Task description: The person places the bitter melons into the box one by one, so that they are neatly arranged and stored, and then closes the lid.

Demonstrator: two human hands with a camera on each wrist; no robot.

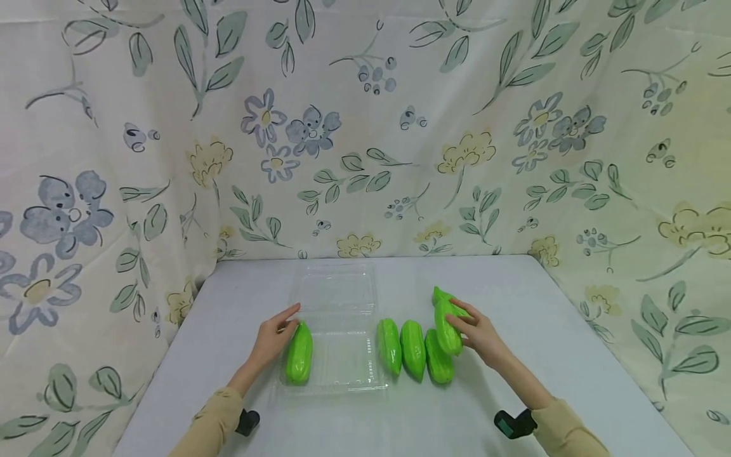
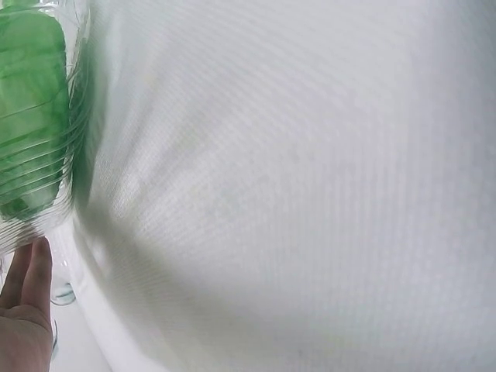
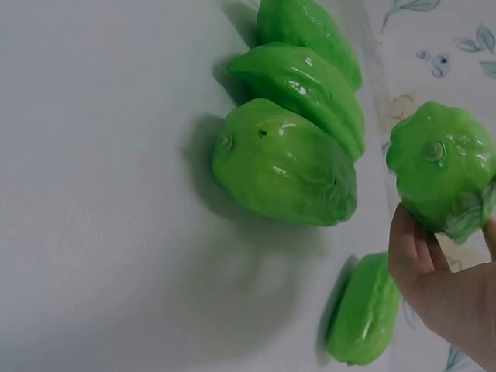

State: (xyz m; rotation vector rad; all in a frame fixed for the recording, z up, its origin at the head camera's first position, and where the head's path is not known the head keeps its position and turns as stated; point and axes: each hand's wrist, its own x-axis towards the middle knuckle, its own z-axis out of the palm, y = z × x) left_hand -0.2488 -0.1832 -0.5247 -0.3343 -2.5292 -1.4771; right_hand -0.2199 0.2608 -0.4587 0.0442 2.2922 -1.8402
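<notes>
Toward the near edge of the table (image 1: pixel 342 431), two beige sleeves (image 1: pixel 217 412) reach in from the left and right, each forearm with a dark wrist-worn device (image 1: pixel 515 424) below it. Farther in, three glossy, ribbed green gourds lie side by side, right of the table's middle: the rightmost gourd (image 1: pixel 439 371), the middle gourd (image 1: pixel 413 351) and the leftmost gourd (image 1: pixel 389 347), which sits just beside the right rim of a clear plastic clamshell base (image 1: pixel 342 362). In that base, along its left wall, lies another green gourd (image 1: pixel 299 355), lengthwise toward the far edge.

The left hand (image 1: pixel 271 336) is at the base's far left corner, fingers extended, fingertips touching the clear wall; whether the thumb presses from the other side, I cannot tell. The right hand (image 1: pixel 481 335) pinches one gourd (image 1: pixel 448 333) between thumb and fingers, raised above the table, its knobbed end facing the right wrist camera.

Beyond it, a sixth gourd (image 3: pixel 363 318) rests on the table, partly hidden in the head view. The open clear lid (image 1: pixel 337 289) lies flat near the far edge, behind which hangs a floral curtain (image 1: pixel 365 158).
</notes>
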